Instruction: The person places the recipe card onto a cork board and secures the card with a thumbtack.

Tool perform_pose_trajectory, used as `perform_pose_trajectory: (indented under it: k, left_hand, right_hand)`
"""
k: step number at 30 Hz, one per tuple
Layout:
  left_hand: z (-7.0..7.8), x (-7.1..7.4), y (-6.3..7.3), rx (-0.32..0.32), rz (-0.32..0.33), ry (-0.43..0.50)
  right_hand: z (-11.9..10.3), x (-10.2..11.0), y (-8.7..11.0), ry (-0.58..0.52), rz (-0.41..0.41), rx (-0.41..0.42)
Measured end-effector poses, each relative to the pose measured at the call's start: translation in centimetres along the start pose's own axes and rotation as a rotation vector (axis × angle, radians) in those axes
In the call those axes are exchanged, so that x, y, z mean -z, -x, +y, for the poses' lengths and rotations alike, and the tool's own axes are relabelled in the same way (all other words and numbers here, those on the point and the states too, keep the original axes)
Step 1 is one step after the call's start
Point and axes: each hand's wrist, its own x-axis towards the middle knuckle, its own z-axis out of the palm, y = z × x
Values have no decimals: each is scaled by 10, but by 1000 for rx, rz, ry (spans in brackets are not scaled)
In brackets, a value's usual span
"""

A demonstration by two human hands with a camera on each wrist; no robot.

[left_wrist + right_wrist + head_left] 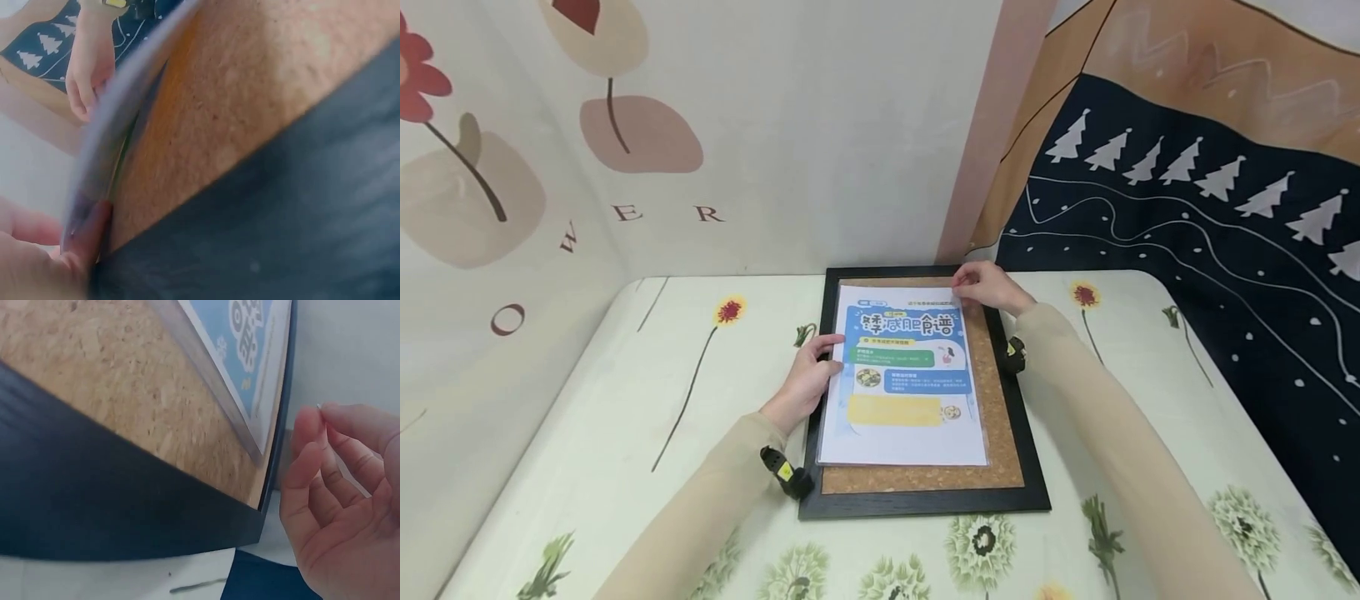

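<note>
A laminated sheet [910,446] with a blue printed poster lies over a cork board [925,480] in a black frame [925,505]. My left hand [805,377] pinches the sheet's left edge between thumb and fingers. In the left wrist view, the sheet's edge [103,134] bows up off the cork. At the sheet's top right corner in the head view is my right hand [994,287]. Its thumb and forefinger pinch a tiny pale pin-like thing [319,407], mostly hidden by the fingertips. The right wrist view shows those fingertips apart from the sheet.
Beneath the board is a table with a flowered white cloth [700,467]. A pale printed curtain [820,142] hangs right behind the board's far edge. Dark cloth with white trees [1187,217] hangs at the right. Black straps with small devices [786,473] sit on both wrists.
</note>
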Motion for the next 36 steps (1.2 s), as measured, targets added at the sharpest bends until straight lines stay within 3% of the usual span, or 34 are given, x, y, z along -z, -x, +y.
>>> perform_pose_trajectory:
  k: [7,12,22,28,32,36]
  left_hand:
    - [0,-6,6,-19,9,-82]
    - [3,-13,7,-27,-35,-90]
    - [5,-20,4,-31,-66,-191]
    - [8,-22,5,-26,-53,-234]
    - [13,-18,4,-24,-57,-338]
    - [23,-8,5,-58,-61,-507]
  right_hand:
    - [-2,-12,-13,16,-16,-17]
    - [-4,-19,-19,2,-11,-27]
    - [-8,-34,-32,-107,44,-84]
    - [-8,-43,-36,-144,80,-112]
    - [-9,-45,-41,-166,107,-123]
    - [-12,-48,-47,-182,106,-142]
